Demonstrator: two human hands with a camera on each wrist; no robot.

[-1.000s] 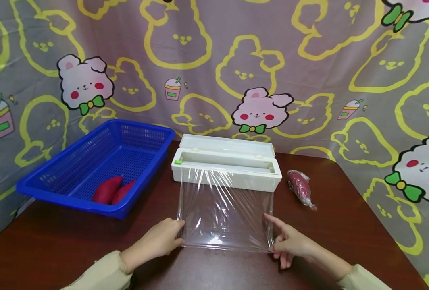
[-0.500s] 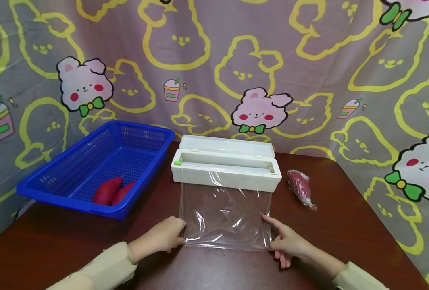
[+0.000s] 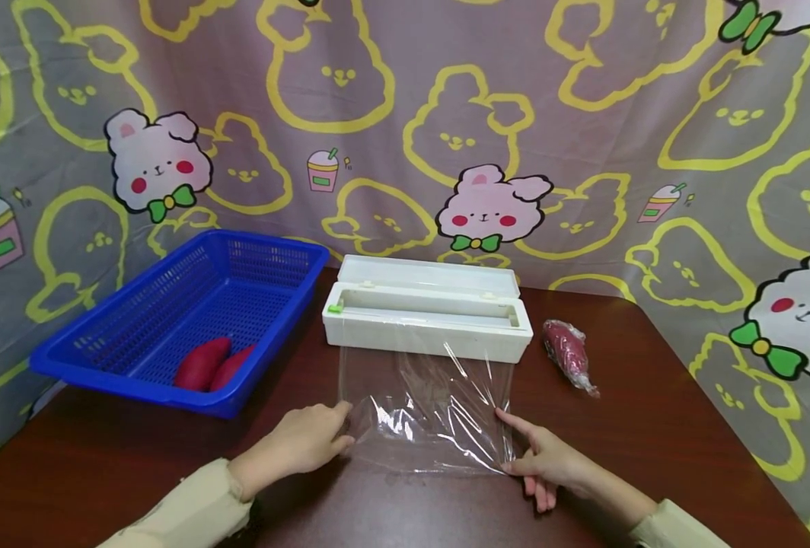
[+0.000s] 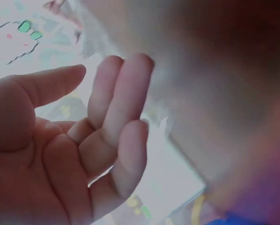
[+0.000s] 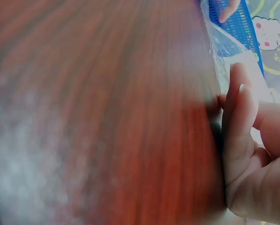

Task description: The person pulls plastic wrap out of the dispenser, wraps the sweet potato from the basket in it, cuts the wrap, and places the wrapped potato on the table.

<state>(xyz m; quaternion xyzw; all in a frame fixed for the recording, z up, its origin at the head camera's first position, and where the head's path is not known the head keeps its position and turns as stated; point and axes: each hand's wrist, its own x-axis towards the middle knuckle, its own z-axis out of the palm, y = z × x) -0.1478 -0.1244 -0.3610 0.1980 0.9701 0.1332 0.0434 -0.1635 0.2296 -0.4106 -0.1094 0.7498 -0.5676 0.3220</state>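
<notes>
My left hand (image 3: 298, 440) has let go, thumb and fingers apart, so the cling film (image 3: 412, 426) creases, pinched only by my right hand (image 3: 549, 459) toward the table's (image 3: 624, 426) near edge.

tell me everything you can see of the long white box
The long white box looks plastic and stands on the brown table, its hinged lid folded open toward the back. A narrow trough runs along its top, with a small green piece near the left end. Clear film lies over its front edge.

the head view looks forward and down; close-up wrist views share its curtain (image 3: 405, 99).
</notes>
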